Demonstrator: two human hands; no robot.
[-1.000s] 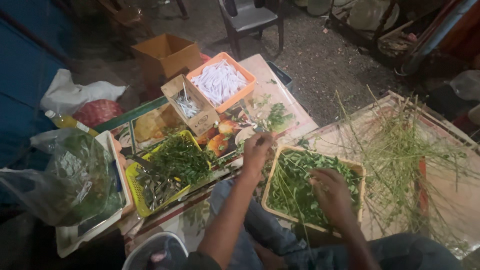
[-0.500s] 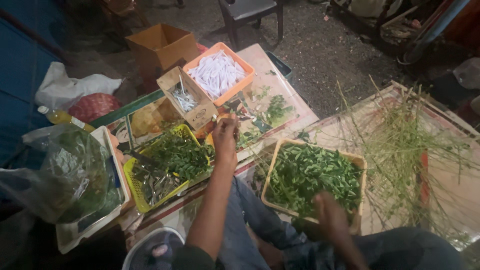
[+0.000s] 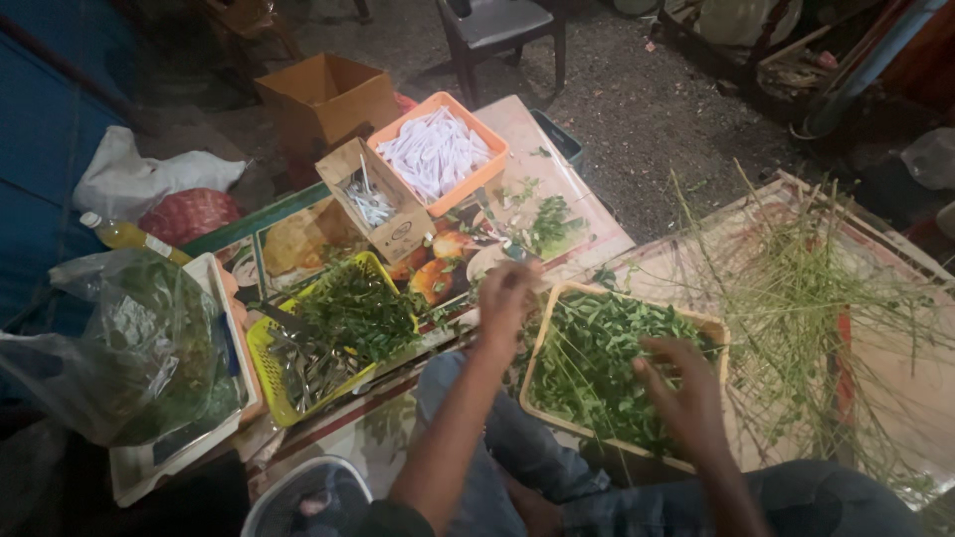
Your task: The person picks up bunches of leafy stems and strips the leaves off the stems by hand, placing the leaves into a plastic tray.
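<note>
At the far edge of the low table (image 3: 587,234) sat an orange rectangular tray (image 3: 438,154) heaped with white paper slips, and touching its left side a small open cardboard box (image 3: 373,199) with a round dark label on its front wall, holding thin pale pieces. Beyond them on the ground stood a larger brown carton (image 3: 326,91). The tabletop carried a printed picture of fruit and food in orange and yellow. Nearer the left edge lay a yellow basket (image 3: 261,350) of dark leaves and scraps, with a clear plastic bag (image 3: 129,343) of greens just beside it on a white tray. The left hand (image 3: 507,298) hovered over the near edge of the table, fingers pinched on something too small to make out. The right hand (image 3: 686,398) rested spread and loose in the woven tray (image 3: 545,333) of green leaves on the person's lap, touching the leaves. A pile of stripped green stems (image 3: 816,298) lay to the right on a board, well apart from the boxes
</note>
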